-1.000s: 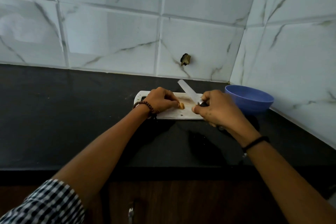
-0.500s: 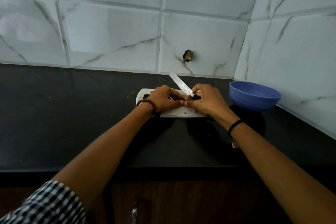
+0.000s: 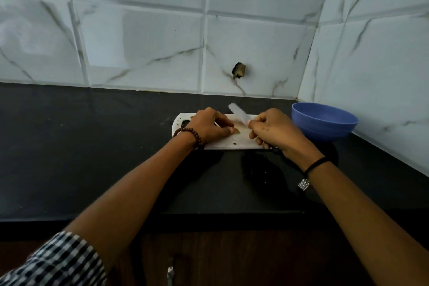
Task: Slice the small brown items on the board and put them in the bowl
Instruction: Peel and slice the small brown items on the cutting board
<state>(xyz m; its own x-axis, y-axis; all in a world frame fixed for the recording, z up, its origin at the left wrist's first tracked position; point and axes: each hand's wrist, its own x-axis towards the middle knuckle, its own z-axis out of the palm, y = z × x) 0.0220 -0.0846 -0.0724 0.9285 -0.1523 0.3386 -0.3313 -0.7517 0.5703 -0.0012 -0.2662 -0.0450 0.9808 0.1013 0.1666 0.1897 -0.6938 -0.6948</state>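
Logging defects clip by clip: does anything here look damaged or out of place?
Yes: a ragged dark hole breaks the wall tile behind the cutting board; something brownish sits in it. Nothing else stands out.

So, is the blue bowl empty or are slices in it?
Cannot tell: the bowl stands upright, its visible inner wall bare, but the near rim hides the bottom.
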